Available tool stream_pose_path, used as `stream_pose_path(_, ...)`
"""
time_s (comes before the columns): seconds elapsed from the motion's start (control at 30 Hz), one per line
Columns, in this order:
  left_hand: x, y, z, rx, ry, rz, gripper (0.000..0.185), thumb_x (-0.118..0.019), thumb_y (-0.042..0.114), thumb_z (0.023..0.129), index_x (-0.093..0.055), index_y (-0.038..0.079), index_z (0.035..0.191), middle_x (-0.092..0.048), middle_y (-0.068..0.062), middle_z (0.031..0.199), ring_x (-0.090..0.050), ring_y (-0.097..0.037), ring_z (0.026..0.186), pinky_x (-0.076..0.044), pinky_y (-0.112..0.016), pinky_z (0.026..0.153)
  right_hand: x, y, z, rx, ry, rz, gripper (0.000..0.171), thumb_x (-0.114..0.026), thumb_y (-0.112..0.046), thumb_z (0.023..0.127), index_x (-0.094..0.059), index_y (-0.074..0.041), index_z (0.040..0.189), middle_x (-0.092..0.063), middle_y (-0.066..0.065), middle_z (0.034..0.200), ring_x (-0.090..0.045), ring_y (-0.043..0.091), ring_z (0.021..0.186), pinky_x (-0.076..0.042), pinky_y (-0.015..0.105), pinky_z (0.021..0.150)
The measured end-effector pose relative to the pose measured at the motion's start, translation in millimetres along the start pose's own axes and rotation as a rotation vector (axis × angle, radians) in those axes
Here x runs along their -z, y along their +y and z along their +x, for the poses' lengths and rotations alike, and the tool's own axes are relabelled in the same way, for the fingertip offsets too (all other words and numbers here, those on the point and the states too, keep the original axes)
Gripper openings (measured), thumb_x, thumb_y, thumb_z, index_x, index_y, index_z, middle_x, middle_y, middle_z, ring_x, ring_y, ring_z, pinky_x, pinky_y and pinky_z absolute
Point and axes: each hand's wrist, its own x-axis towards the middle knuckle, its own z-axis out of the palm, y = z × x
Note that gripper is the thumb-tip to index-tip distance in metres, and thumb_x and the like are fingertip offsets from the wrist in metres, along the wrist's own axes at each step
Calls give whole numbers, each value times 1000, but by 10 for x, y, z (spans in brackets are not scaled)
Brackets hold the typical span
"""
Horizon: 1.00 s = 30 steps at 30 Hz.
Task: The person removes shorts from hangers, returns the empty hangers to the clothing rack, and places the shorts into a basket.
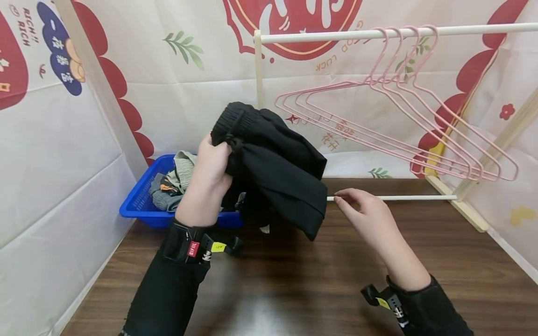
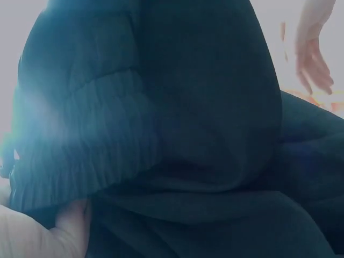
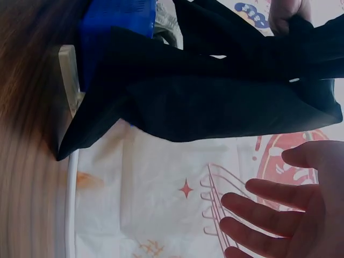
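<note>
While held up over the tabletop's far left part, head view: black garment (image 1: pixel 275 163), bunched, with its ribbed waistband at the top and a drawstring showing
Left hand (image 1: pixel 212 170): fingers curled round the garment just under the waistband, gripping it
Right hand (image 1: pixel 364 212): fingers loosely extended and holding nothing, just right of the garment's hanging corner, in front of the rack's low white bar (image 1: pixel 399 198)
Blue basket (image 1: pixel 140 200): far left corner of the wooden tabletop (image 1: pixel 294 284), with grey and green clothes (image 1: pixel 174 184) inside, partly behind the garment
Pink hangers (image 1: pixel 399 116): a set on the rack's top rail (image 1: pixel 378 33), tilted, toward the far right edge
Left wrist view: garment's ribbed waistband (image 2: pixel 86 140) fills the picture; a left fingertip (image 2: pixel 72 231) presses into the cloth at the bottom; right hand (image 2: pixel 314 56) small at the upper right, fingers spread
Right wrist view: right hand (image 3: pixel 290 209) with straight, parted fingers, apart from the garment (image 3: pixel 215 91); basket (image 3: pixel 115 21) behind the cloth
</note>
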Motion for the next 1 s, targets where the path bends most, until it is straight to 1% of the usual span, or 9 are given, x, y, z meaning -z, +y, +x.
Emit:
stream_pose_path(0.1, 54, 77, 24, -38, 10, -7, 38, -34, -15, 91, -50, 9, 115, -46, -2, 113, -42, -15, 77, -39, -24, 63, -20, -12, -5, 2, -10, 1, 35, -53, -37, 101, -69, -8, 112, -68, 10, 106, -61, 27, 96, -47, 49, 83)
stream_pose_path(0.2, 118, 148, 57, -74, 29, 0, 34, -34, -14, 92, -49, 9, 111, -43, -2, 111, -40, -16, 78, -38, -25, 64, -33, -22, -10, 2, -21, -4, 37, -52, -39, 101, -68, -8, 114, -68, 9, 106, -61, 27, 96, -47, 49, 83)
stream_pose_path(0.27, 164, 197, 82, -93, 42, -5, 32, -34, -14, 93, -50, 9, 109, -43, -3, 111, -41, -16, 80, -39, -25, 66, -40, -21, -14, 2, -28, -8, 39, -51, -40, 101, -68, -8, 114, -68, 9, 107, -61, 27, 98, -47, 49, 84)
stream_pose_path(0.4, 256, 296, 131, -135, 78, -20, 27, -35, -14, 92, -49, 6, 102, -43, -4, 105, -42, -15, 80, -41, -24, 66, -48, -19, -16, 4, -40, -13, 39, -50, -40, 101, -68, -8, 115, -68, 9, 108, -62, 28, 99, -47, 50, 84)
stream_pose_path(0.5, 328, 365, 169, -171, 112, -39, 27, -36, -13, 92, -51, 5, 105, -45, -5, 104, -45, -15, 81, -44, -24, 68, -44, -21, -16, 8, -42, -14, 38, -51, -40, 101, -68, -9, 115, -68, 8, 108, -62, 28, 99, -47, 50, 84)
stream_pose_path(0.6, 412, 421, 197, -196, 146, -28, 27, -37, -10, 93, -51, 6, 110, -45, -4, 106, -47, -15, 84, -45, -24, 70, -37, -25, -20, 14, -37, -12, 38, -51, -39, 101, -68, -9, 115, -68, 8, 107, -62, 27, 98, -47, 49, 84)
stream_pose_path(0.73, 520, 454, 256, -222, 202, 21, 27, -38, -8, 94, -51, 7, 113, -45, -3, 107, -47, -15, 88, -45, -23, 74, -32, -29, -22, 21, -34, -11, 37, -51, -38, 101, -68, -8, 114, -68, 8, 106, -62, 27, 97, -47, 49, 83)
stream_pose_path(0.87, 614, 459, 341, -258, 256, 34, 28, -40, -10, 91, -54, 5, 110, -47, -4, 108, -47, -14, 88, -45, -24, 75, -34, -30, -21, 25, -37, -21, 37, -51, -38, 101, -68, -8, 114, -68, 8, 107, -62, 27, 97, -47, 50, 83)
stream_pose_path(1.0, 709, 480, 410, -286, 296, 51, 28, -42, -11, 89, -59, 5, 106, -50, -4, 108, -48, -15, 87, -46, -24, 76, -34, -27, -21, 29, -34, -29, 36, -51, -37, 101, -68, -8, 113, -68, 9, 107, -63, 28, 98, -46, 50, 84)
